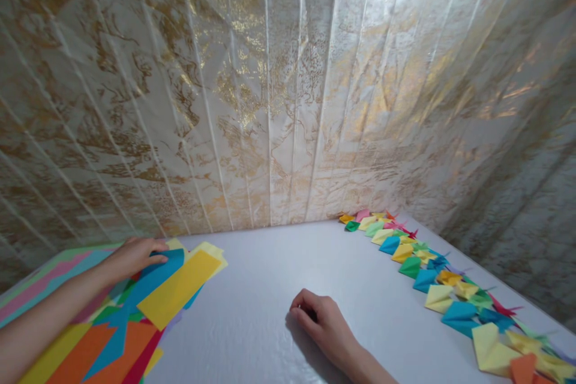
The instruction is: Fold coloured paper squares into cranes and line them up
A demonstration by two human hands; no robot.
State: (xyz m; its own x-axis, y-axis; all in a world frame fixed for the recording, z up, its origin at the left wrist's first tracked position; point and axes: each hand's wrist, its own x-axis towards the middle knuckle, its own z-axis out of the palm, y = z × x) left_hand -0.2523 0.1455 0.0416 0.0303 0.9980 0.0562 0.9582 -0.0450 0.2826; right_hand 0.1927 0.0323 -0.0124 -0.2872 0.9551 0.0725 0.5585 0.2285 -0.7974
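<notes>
At the left, my left hand [137,257] reaches over a pile of coloured paper, its fingers closed on the upper end of a blue paper sheet [155,273]. A yellow paper rectangle [180,289] lies beside the blue one, partly over it. Orange paper [81,351] and other coloured pieces spread below my left forearm. My right hand [317,318] rests on the white table [252,288] near the middle, fingers curled inward with nothing visible in them.
Several folded paper figures [425,279] in many colours stand in rows along the table's right edge. A patterned, shiny curtain [270,102] hangs behind the table and continues on the right side.
</notes>
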